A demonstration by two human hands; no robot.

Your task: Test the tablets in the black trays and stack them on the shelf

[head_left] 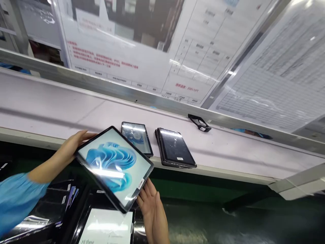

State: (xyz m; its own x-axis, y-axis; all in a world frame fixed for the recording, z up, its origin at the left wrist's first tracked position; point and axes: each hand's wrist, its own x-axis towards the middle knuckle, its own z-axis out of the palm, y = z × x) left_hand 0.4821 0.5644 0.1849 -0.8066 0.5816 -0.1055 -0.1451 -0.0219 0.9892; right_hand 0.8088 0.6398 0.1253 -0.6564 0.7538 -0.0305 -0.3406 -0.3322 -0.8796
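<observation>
A black-framed tablet (114,166) with a lit screen and a blue swirl picture hangs tilted between my two hands. My left hand (73,145) grips its left corner, fingers partly hidden at the back edge. At the lower right edge, by a small white label, my right hand (152,210) holds it with the fingertips tucked beneath and the thumb off the screen. Below it lies another tablet (108,225) showing a white screen with "Hi there". Just behind the held one, a smaller-looking lit tablet (137,137) rests on the shelf.
A stack of dark tablets (176,147) sits at the front of the white shelf (236,156). Farther back is a black frame-like item (199,122). Printed sheets in clear sleeves (152,64) hang above. At lower left lie several dark devices (48,206) with labels.
</observation>
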